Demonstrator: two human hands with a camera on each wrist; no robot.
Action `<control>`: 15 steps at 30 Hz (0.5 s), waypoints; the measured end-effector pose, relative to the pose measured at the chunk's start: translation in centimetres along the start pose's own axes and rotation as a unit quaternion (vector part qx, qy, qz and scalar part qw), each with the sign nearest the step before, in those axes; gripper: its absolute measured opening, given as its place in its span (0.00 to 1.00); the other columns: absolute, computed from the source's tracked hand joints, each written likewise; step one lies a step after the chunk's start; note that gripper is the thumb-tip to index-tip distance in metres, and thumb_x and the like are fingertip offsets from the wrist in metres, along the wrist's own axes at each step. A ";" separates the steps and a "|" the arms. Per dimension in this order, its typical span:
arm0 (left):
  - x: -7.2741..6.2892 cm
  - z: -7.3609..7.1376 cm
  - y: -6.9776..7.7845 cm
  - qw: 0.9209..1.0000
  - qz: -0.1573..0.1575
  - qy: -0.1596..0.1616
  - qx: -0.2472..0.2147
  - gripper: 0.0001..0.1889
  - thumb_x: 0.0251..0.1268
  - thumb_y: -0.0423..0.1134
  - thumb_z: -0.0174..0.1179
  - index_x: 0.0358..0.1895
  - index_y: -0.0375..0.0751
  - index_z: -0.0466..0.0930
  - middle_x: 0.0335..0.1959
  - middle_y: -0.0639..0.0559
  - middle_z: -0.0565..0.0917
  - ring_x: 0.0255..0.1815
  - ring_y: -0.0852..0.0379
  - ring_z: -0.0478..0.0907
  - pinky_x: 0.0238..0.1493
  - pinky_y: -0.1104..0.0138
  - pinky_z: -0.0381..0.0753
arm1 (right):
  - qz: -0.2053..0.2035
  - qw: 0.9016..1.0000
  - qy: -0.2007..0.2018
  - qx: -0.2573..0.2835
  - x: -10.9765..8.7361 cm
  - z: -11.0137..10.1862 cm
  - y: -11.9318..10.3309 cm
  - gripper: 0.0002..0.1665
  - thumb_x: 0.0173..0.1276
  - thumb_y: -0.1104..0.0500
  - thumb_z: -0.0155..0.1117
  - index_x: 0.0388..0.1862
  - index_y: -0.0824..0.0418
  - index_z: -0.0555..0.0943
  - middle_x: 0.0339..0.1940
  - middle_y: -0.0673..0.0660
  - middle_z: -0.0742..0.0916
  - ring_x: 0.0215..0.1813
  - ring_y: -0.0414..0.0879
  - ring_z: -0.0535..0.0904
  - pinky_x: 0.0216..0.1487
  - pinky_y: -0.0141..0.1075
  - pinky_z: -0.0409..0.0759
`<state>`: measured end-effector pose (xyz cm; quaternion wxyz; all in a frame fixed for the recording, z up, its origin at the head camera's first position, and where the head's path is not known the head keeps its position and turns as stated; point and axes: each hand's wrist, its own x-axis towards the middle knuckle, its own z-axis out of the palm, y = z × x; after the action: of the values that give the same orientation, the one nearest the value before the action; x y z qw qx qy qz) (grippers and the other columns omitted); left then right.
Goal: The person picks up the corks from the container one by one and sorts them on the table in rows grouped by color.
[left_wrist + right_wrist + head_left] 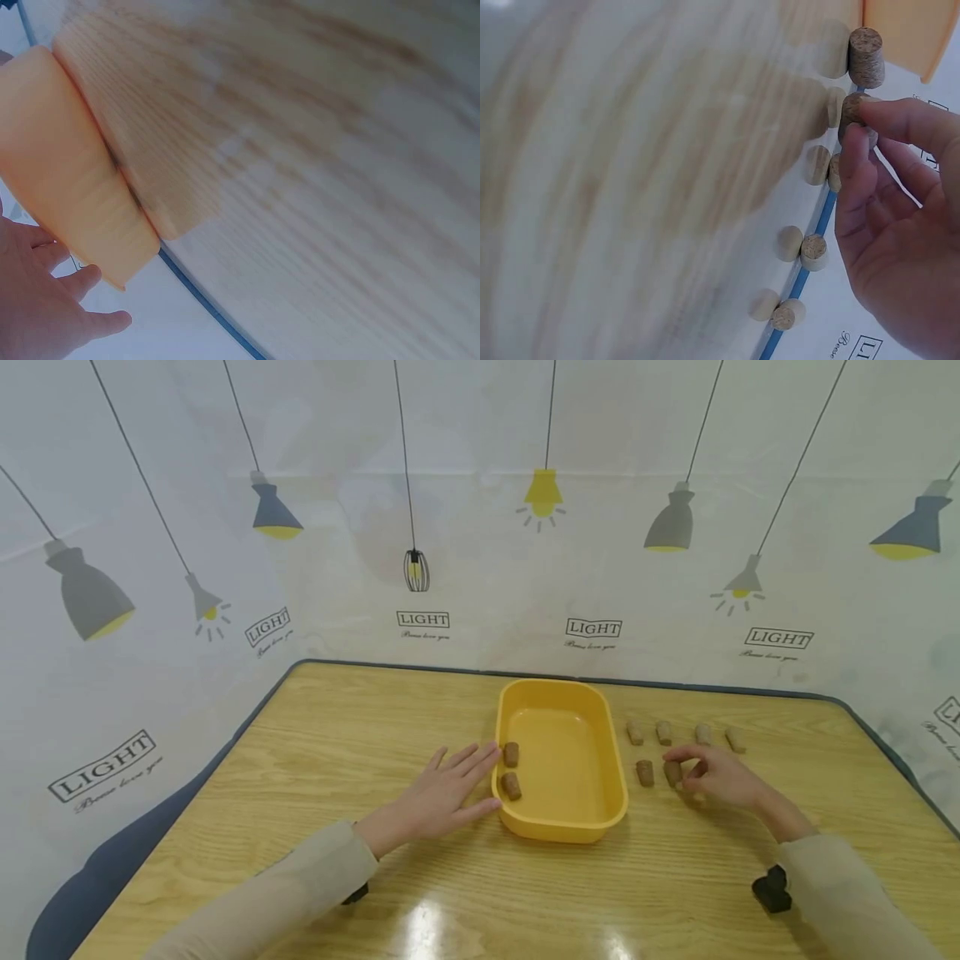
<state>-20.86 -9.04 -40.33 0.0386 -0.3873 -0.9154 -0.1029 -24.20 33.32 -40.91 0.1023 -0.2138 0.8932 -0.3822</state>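
Observation:
My right hand (718, 775) pinches a cork stopper (672, 772) between thumb and fingers, to the right of the yellow tub (615, 768). In the right wrist view the thumb and a finger close on this cork (853, 112), which is partly hidden behind them. Another cork (645, 772) stands just left of it. My left hand (442, 793) lies with straight, spread fingers at the tub's left rim. Two corks lie inside the tub along its left wall, an upper one (512, 754) and a lower one (511, 787).
Behind my right hand runs a row of several corks, from a left one (635, 732) to a right one (735, 740). The wooden table (360, 727) ends at a lamp-patterned backdrop (480, 568). A small black object (772, 889) sits by the right sleeve.

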 end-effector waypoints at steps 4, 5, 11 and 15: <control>0.0 0.0 0.0 1.000 0.000 0.003 0.001 0.37 0.64 0.64 0.28 0.69 0.42 0.46 0.69 0.51 0.48 0.67 0.49 0.47 0.58 0.45 0.45 | 0.010 1.000 -0.001 -0.001 0.1 0.1 0.1 0.25 0.55 0.72 0.56 0.54 0.75 0.68 0.46 0.68 0.76 0.26 0.45 0.74 0.23 0.36 0.73; 0.0 0.0 0.0 1.000 0.000 0.003 0.001 0.37 0.64 0.64 0.28 0.69 0.42 0.46 0.69 0.51 0.48 0.67 0.49 0.47 0.58 0.44 0.45 | 0.012 1.000 -0.001 -0.002 0.2 0.1 0.1 0.25 0.55 0.72 0.56 0.54 0.75 0.68 0.45 0.68 0.76 0.26 0.45 0.73 0.23 0.36 0.72; 0.0 -0.1 0.1 1.000 0.000 0.004 -0.004 0.37 0.64 0.63 0.29 0.69 0.41 0.47 0.69 0.51 0.49 0.66 0.49 0.48 0.58 0.44 0.46 | 0.017 1.000 0.000 -0.014 0.3 0.1 0.2 0.26 0.52 0.72 0.58 0.53 0.73 0.68 0.48 0.70 0.74 0.25 0.44 0.72 0.23 0.35 0.71; 0.0 -0.2 0.2 1.000 0.000 0.003 -0.005 0.37 0.65 0.63 0.31 0.69 0.41 0.47 0.69 0.50 0.49 0.66 0.48 0.48 0.58 0.44 0.45 | 0.019 1.000 -0.005 -0.007 0.3 0.1 0.1 0.29 0.52 0.70 0.61 0.54 0.74 0.67 0.51 0.71 0.72 0.25 0.45 0.71 0.23 0.35 0.71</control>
<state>-20.75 -8.99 -40.12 0.0394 -0.3871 -0.9148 -0.1088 -24.45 33.18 -40.99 0.1126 -0.1993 0.8993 -0.3727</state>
